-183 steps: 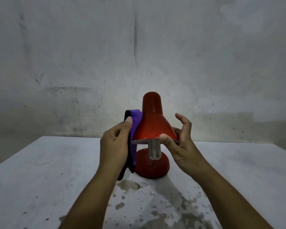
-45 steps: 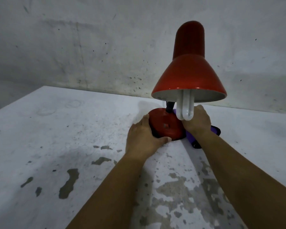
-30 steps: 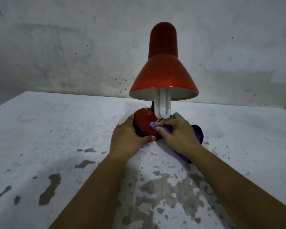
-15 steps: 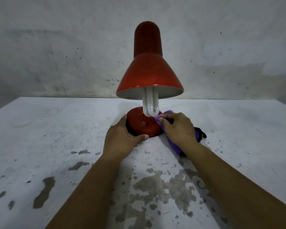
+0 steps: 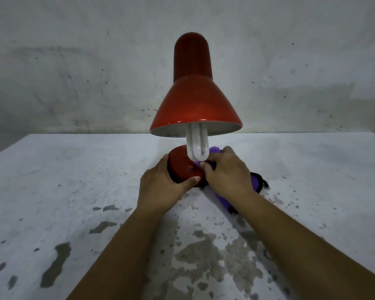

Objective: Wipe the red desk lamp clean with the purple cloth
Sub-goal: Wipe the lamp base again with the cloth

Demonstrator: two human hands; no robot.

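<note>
Head view showed the red desk lamp (image 5: pixel 195 109) at frame centre on the counter (image 5: pixel 52 191); the left hand (image 5: pixel 160 189) clasped its base; the right hand (image 5: pixel 227 174) gripped the purple cloth (image 5: pixel 256 185) against the base's right side.

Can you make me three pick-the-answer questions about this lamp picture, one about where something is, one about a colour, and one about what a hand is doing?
1. Where is the purple cloth?
A. Draped over the shade
B. At the lamp base, under the right hand
C. At the far left table edge

2. What colour is the lamp shade?
A. Red
B. Green
C. Yellow

3. What is the left hand doing?
A. Hanging off the table
B. Holding the bulb
C. Holding the lamp base

Answers: 1 B, the cloth shows beside the base beneath the right hand. 2 A, the shade is plainly red. 3 C, its fingers and thumb wrap the base.
</note>
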